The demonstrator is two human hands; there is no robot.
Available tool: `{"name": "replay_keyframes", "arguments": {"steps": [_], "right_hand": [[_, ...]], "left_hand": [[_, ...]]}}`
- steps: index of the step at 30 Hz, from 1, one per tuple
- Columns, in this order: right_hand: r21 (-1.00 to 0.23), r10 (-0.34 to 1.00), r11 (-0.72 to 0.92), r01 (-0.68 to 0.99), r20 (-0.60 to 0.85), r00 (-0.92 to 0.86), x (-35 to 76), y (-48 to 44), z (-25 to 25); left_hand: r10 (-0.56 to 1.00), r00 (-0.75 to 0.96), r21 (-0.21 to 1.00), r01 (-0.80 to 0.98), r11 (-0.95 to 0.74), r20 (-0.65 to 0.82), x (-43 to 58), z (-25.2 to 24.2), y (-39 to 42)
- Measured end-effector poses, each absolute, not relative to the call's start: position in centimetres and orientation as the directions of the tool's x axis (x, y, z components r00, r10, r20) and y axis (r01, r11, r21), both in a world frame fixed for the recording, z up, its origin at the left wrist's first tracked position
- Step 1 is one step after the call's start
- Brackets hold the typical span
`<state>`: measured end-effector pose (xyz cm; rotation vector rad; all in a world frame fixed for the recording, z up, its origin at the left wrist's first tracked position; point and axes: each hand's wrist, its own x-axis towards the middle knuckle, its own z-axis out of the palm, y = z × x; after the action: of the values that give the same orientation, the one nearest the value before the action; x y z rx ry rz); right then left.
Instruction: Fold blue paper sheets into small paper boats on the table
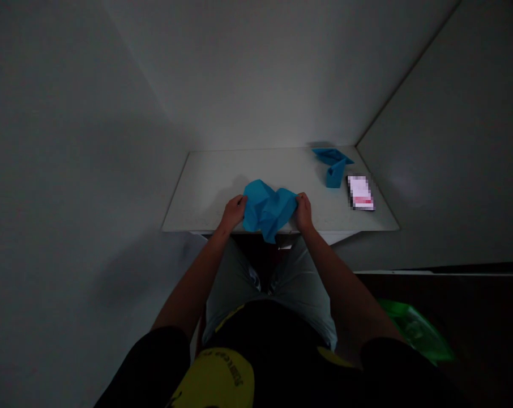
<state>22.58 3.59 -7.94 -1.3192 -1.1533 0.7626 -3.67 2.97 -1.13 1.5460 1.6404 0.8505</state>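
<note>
Two bare hands hold a crumpled blue sheet (268, 209) in the head view, one at each side, over the near edge of a white table (205, 192) set into a corner between pale walls. The left hand (233, 212) is partly closed, its fingers bunched on the sheet's left side, and the right hand (303, 212) is curled the same way, pinching the right side. Neither hand is spread open, though the dim light hides exactly how the fingertips sit. The sheet rises in loose creased peaks, and its lower corner hangs just past the table's front edge; whether it is paper or cloth cannot be told. Toward the far right corner of the table, well apart from both hands, lies a folded blue piece (332, 164) with sharp angles. Just beside it, nearer the table's right edge, is a flat rectangular object (360, 192), white and red but too pixelated to identify. Below the table show the person's grey shorts (235, 289) and a black T-shirt (282, 334) with yellow print, and a green plastic bag (415, 331) lies on the dark floor to the right
</note>
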Motion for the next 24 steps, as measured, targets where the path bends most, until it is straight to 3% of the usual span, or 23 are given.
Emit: {"name": "replay_keyframes", "arguments": {"steps": [5,11,17,24], "right_hand": [[-0.97,0.92,0.139,0.198,0.201,0.338,22.6,3.6,-8.4],[-0.967,0.922,0.14,0.214,0.206,0.327,22.6,3.7,-8.5],[-0.971,0.936,0.146,0.191,0.198,0.291,22.4,3.4,-8.5],[-0.975,0.961,0.152,0.164,0.185,0.207,21.7,3.2,-8.3]], "left_hand": [[0.987,-0.021,0.876,0.458,0.151,-0.159,-6.0,-1.4,3.7],[0.989,0.015,0.82,0.561,0.112,-0.146,-9.4,-0.7,6.0],[0.963,0.059,0.797,0.575,0.183,-0.264,-11.0,0.3,9.9],[0.969,-0.016,0.771,0.603,0.206,-0.246,-9.5,0.0,11.3]]}}
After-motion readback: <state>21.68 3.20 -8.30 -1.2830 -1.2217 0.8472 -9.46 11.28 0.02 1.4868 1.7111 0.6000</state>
